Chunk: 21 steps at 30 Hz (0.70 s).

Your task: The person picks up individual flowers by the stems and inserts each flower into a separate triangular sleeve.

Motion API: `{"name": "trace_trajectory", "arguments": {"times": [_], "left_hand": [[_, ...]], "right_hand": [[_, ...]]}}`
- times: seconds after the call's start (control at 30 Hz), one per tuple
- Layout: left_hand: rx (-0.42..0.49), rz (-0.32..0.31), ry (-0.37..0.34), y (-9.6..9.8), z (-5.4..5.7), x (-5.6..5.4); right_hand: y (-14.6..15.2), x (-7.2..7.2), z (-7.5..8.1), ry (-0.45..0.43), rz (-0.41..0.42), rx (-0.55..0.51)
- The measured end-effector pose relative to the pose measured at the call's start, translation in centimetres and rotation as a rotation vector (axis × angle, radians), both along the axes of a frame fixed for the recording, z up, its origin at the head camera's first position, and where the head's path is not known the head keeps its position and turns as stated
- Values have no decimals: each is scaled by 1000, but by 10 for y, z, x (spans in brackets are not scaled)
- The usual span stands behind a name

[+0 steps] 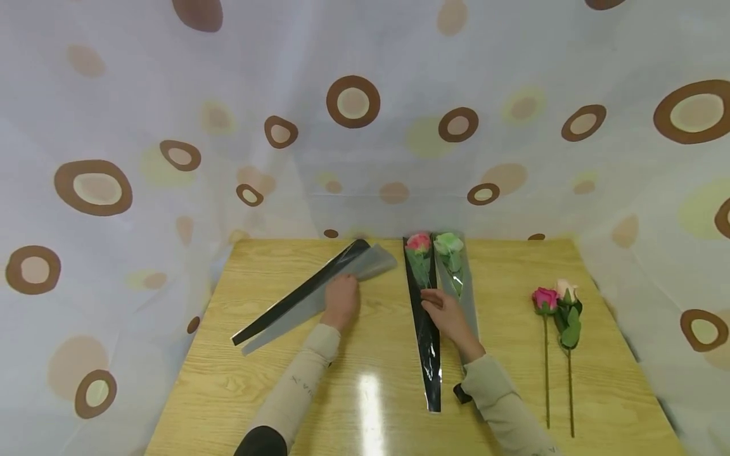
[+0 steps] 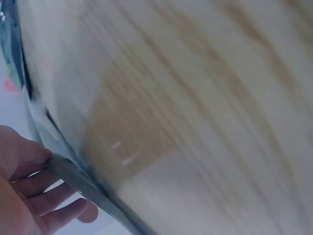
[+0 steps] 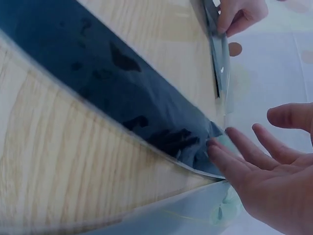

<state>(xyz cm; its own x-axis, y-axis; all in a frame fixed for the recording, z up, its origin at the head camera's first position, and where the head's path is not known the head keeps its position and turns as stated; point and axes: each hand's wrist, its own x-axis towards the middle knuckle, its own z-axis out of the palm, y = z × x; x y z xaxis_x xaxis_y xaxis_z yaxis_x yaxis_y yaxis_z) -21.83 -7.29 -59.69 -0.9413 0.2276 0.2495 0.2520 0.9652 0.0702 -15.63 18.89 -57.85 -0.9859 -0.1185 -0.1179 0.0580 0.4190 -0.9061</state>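
Note:
On the table's left side, my left hand (image 1: 342, 301) pinches a grey translucent flower sleeve (image 1: 285, 322) between thumb and fingers. A black sleeve (image 1: 291, 298) lies beside and partly under it. In the left wrist view, the thumb of my left hand (image 2: 29, 191) presses the sleeve's edge against the fingers. My right hand (image 1: 453, 318) touches a black sleeve (image 1: 426, 361) with a pink rose (image 1: 419, 242) inside. Its fingers are extended in the right wrist view, near the sleeve (image 3: 107, 73). Next to it lies a grey sleeve (image 1: 472, 307) holding a pale green rose (image 1: 448, 243).
At the right of the wooden table (image 1: 388, 354), a magenta rose (image 1: 545, 299) and a cream rose (image 1: 567, 290) lie with bare stems toward me. A patterned curtain (image 1: 399, 158) hangs along the back and both sides.

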Motion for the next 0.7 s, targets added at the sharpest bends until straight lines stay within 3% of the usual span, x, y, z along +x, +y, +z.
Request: {"name": "trace_trajectory", "arguments": {"times": [0.1,0.23,0.4,0.57,0.7], "left_hand": [[24,-10,90,-4,1,4],[52,-39,163,-4,13,17],[59,-124,196,-1,22,44],[56,-200,180,-1,16,74],[82,-237,195,-2,12,87]], "right_hand": [[-1,0,3,-4,6,-59],[-2,-3,11,-76,12,-192],[-6,-8,14,-196,-19,-317],[-11,-7,10,-263,-37,-309],[-10,-7,5,-268,-78,-252]]}}
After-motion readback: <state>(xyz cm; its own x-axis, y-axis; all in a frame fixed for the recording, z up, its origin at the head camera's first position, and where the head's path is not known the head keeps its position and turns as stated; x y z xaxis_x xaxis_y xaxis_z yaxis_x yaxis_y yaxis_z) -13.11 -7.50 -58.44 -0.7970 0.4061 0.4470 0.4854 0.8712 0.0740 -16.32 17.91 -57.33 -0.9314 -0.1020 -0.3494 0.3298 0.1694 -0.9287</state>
